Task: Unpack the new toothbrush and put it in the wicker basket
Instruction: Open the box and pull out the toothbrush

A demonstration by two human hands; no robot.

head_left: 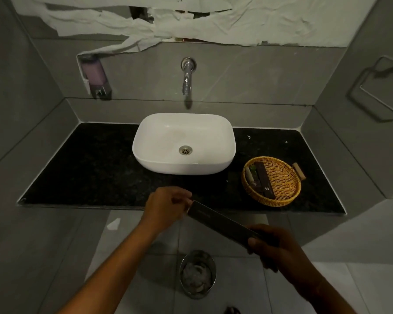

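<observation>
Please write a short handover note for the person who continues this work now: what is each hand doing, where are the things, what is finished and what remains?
Left hand: pinches the far end of the dark toothbrush box.
Right hand: grips the near end of it.
The box is held in the air in front of the counter, apparently not opened yet.
Wicker basket: on the counter, right of the sink, already with dark packets at its left side.
Left to do: open the box, take out the toothbrush, put it in the basket.

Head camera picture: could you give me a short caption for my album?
Both hands, left hand and right hand, hold a dark toothbrush box before the sink, wicker basket waiting.
</observation>
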